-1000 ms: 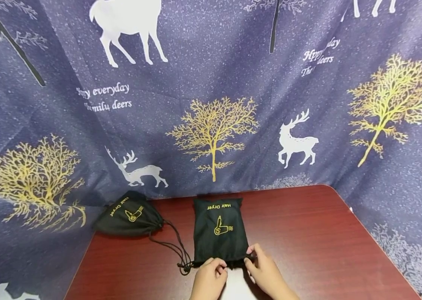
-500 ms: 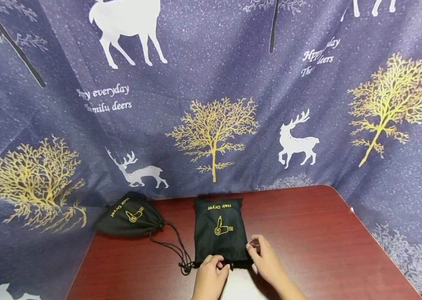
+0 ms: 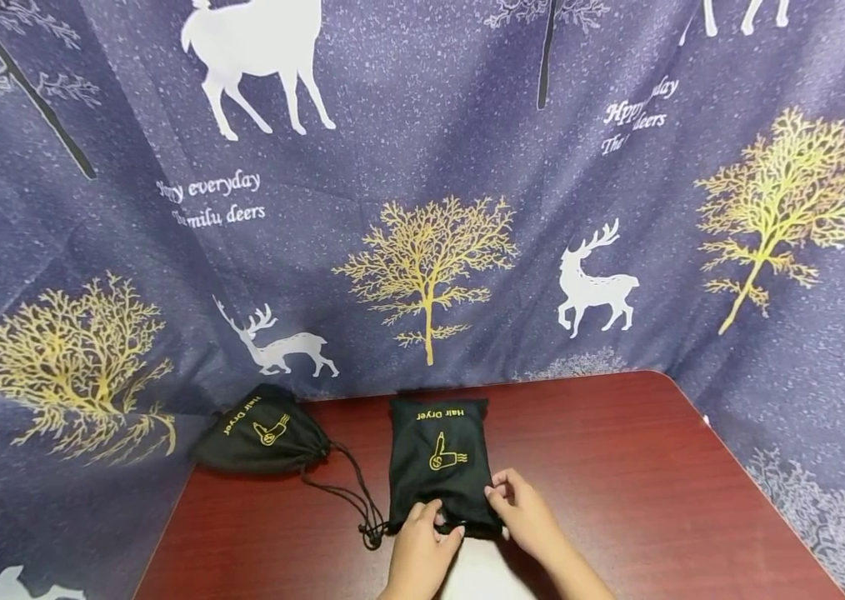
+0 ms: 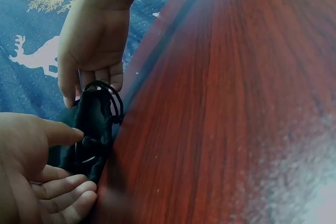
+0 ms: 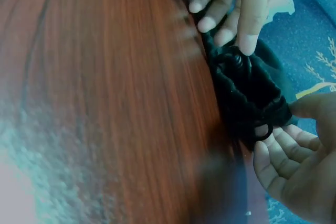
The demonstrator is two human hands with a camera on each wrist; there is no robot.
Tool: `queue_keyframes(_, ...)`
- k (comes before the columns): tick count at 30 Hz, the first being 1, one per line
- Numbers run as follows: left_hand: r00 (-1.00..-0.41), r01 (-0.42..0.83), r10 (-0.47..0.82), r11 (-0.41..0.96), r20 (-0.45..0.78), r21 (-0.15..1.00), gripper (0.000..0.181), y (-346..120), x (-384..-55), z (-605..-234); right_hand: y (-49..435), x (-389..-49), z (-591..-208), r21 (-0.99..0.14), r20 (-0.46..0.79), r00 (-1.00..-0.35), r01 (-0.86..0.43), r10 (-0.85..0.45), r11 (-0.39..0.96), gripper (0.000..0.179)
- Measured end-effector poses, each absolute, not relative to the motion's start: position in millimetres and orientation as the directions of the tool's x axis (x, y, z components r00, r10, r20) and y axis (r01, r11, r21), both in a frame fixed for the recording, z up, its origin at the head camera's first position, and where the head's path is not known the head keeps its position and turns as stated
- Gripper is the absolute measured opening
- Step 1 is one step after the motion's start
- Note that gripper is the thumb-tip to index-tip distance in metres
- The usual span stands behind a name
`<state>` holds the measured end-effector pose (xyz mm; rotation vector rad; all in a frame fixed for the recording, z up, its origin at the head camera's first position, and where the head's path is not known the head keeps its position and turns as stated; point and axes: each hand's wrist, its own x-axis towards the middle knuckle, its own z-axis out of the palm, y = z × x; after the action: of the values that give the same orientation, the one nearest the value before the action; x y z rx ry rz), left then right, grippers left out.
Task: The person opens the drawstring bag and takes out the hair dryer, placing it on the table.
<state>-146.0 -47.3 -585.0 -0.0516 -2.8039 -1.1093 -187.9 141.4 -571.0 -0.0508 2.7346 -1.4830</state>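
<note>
The flatter black bag [image 3: 441, 483] lies on the table [image 3: 617, 467], its mouth [image 5: 257, 90] between the left hand [image 3: 424, 546] and right hand [image 3: 527, 512], thumbs and fingers apart at its edges (presumably keeping it spread).

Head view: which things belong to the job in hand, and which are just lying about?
In the job:
middle black bag
left hand and right hand, both at its mouth

Lying about:
other black bag, untouched
table, supporting only
patterned cloth, backdrop only
</note>
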Motion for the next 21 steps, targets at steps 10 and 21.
queue_keyframes(10, -0.996, 0.037, -0.029, 0.738, 0.087, 0.674, 0.055, -48.3, -146.7, -579.4, 133.9, -175.9, -573.7, -0.861, 0.005, -0.994, -0.06, -0.109, 0.504, 0.016)
queue_keyframes(21, -0.996, 0.048, -0.01, 0.757, 0.084, 0.652, 0.058, -51.1, -149.3, -581.5, 129.5, -162.2, -572.5, -0.905, 0.002, -0.982, -0.082, -0.188, 0.418, 0.017)
